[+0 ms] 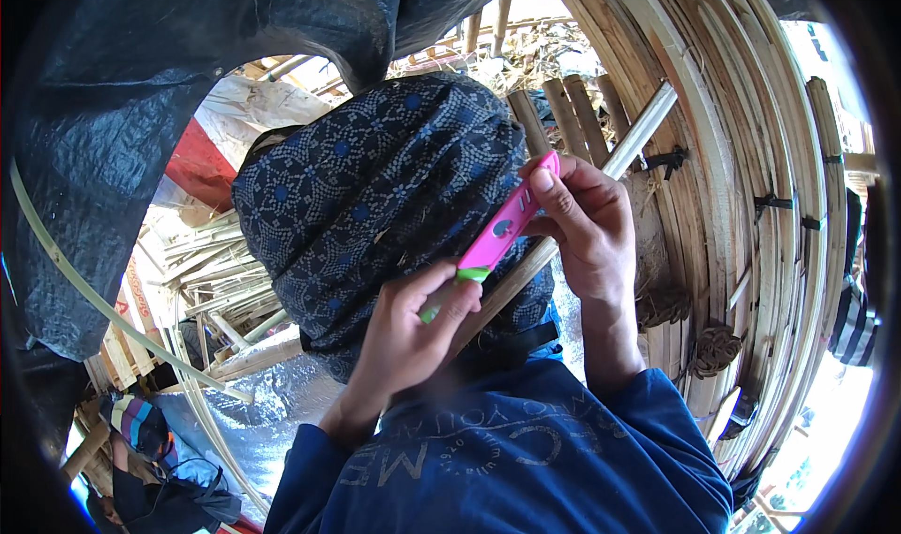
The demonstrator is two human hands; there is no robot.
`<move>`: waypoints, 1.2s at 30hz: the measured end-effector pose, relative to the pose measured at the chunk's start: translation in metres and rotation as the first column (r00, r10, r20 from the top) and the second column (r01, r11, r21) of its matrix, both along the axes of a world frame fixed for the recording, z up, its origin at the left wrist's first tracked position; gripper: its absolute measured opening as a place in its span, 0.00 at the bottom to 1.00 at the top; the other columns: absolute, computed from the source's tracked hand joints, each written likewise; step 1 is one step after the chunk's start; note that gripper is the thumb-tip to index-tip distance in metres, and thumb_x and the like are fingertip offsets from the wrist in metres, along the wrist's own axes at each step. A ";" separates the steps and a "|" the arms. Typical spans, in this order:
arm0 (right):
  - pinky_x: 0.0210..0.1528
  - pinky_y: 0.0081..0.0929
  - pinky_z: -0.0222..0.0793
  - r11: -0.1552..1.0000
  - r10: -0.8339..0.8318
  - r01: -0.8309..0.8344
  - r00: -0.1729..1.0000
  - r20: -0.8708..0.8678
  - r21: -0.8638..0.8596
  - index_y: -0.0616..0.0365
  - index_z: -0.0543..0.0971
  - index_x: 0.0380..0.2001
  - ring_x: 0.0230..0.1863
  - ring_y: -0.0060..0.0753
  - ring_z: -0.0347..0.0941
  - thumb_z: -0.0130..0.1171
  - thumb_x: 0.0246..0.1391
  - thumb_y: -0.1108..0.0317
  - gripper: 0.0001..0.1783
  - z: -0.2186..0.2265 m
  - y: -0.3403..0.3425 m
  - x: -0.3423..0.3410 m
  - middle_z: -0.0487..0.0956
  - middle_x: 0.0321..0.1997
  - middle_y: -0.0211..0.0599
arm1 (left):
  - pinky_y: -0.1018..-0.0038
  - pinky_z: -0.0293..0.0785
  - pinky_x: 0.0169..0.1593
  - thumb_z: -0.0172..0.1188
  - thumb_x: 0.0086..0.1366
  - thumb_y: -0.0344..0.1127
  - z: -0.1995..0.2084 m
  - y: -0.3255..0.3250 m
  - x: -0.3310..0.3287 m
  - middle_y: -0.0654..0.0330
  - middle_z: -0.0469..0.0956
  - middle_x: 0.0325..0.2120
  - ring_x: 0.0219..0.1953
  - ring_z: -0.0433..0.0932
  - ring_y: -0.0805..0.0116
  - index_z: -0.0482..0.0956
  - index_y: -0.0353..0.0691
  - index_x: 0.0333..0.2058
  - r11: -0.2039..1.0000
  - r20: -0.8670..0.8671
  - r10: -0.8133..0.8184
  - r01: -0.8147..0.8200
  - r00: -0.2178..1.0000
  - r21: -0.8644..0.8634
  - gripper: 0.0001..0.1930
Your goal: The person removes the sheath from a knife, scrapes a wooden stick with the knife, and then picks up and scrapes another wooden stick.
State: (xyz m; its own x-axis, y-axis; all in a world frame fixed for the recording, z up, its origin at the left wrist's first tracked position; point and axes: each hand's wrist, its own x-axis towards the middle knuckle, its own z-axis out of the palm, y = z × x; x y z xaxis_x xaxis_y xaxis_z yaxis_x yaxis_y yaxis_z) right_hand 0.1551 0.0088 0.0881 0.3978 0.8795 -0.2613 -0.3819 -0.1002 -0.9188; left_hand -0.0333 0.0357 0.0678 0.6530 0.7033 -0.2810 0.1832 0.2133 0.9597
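And here's the slim pink-and-green tool [488, 248] bridging both hands, long axis from seven to one o'clock, the left hand [408, 332] with fingers wrapped round its green seven-o'clock end, the right hand [599, 234] pinching its pink one-o'clock end.

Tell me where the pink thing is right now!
In the head view, the pink thing is just right of the middle, its green end in the left hand and its tip in the right hand, against the dark patterned cloth.
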 end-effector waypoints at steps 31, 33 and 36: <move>0.36 0.34 0.75 0.642 0.067 0.725 0.273 0.960 -0.251 0.54 0.81 0.42 0.30 0.32 0.78 0.52 0.61 0.61 0.13 -0.093 -0.142 0.172 0.81 0.27 0.39 | 0.80 0.66 0.27 0.49 0.70 0.34 -0.020 0.001 -0.001 0.58 0.77 0.29 0.24 0.70 0.78 0.75 0.31 0.42 0.981 0.112 -0.155 0.140 0.982 0.134 0.12; 0.35 0.37 0.74 0.646 0.226 0.677 0.270 0.936 -0.351 0.58 0.81 0.41 0.31 0.36 0.79 0.54 0.60 0.62 0.13 -0.143 -0.176 0.181 0.81 0.28 0.43 | 0.77 0.71 0.29 0.50 0.70 0.33 -0.018 0.002 0.000 0.57 0.79 0.30 0.27 0.77 0.74 0.75 0.32 0.44 0.979 0.119 -0.191 0.197 0.974 -0.047 0.11; 0.34 0.36 0.74 0.671 0.364 0.636 0.165 0.917 -0.381 0.62 0.81 0.40 0.34 0.37 0.80 0.57 0.57 0.63 0.14 -0.155 -0.186 0.177 0.82 0.32 0.46 | 0.79 0.72 0.30 0.49 0.70 0.32 -0.018 0.002 0.005 0.57 0.80 0.30 0.27 0.78 0.75 0.74 0.31 0.41 0.986 0.168 -0.165 0.161 0.972 0.038 0.10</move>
